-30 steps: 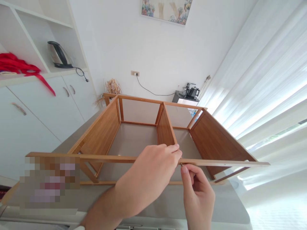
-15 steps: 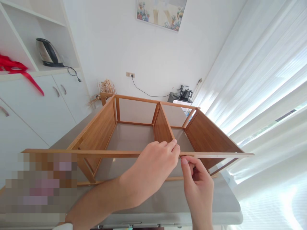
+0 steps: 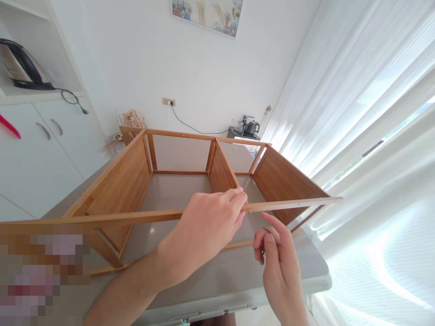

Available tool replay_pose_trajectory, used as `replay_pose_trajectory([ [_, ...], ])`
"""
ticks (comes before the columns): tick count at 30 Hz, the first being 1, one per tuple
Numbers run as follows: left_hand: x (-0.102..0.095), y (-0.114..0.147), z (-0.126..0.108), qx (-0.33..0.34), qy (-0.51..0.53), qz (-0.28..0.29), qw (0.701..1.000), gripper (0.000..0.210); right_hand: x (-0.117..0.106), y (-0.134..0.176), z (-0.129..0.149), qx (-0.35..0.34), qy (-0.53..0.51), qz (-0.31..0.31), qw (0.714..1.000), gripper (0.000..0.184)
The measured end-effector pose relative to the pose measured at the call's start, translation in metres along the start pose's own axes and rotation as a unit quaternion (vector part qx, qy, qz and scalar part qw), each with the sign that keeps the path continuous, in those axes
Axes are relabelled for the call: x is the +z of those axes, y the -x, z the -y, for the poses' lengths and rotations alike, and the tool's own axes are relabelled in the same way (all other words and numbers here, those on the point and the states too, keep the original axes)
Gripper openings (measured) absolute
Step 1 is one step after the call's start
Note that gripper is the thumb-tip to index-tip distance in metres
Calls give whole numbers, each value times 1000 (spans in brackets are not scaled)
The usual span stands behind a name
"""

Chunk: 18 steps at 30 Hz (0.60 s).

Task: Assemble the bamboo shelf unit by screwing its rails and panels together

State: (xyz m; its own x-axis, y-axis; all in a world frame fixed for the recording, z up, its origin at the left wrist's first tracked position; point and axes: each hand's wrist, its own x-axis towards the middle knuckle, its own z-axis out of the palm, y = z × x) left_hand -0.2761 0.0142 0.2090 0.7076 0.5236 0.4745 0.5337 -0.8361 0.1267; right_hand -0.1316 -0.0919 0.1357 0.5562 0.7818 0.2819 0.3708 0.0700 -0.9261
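Item: wooden frame [image 3: 220, 170], on the grey desk [image 3: 234, 271], directly before the person. Its front upper rail [image 3: 295, 204] ran crosswise, the right end projecting past the side panel towards the white curtain [image 3: 374, 90]. A strip of desk lay between the frame and the front edge; the left forearm crossed it.

Left hand [image 3: 207, 226]: closed over the rail where the middle panel joined, a small metal fitting [image 3: 249, 211] just beside its fingers.

Right hand [image 3: 280, 260]: apart from the rail, thumb pressed to curled fingers around a thin metal piece [image 3: 267, 230], index finger extended; the piece was mostly hidden.

Frame interior: two bays, the left wider, desk top visible through both.

Cabinet shelf [image 3: 41, 96], far left: one steel-and-black kettle [image 3: 25, 65], cord hanging over the ledge.
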Motion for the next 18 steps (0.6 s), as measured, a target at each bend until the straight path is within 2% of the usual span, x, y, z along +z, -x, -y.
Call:
replay_pose_trajectory([
  [3,-1,0,-1,-1,-3,-4,1000,9,3,5,4,-21,-15,-13,1000,32],
  [9,-6,1,-4,-6,-36,6,999,7,1,2,0,-44,18,-28,998,26],
  [15,-7,1,-6,10,-36,-1,999,7,-2,-12,-5,-117,65,-52,990,20],
  [18,-2,1,-7,28,-51,-21,998,9,-1,-15,-10,-193,100,-40,975,16],
])
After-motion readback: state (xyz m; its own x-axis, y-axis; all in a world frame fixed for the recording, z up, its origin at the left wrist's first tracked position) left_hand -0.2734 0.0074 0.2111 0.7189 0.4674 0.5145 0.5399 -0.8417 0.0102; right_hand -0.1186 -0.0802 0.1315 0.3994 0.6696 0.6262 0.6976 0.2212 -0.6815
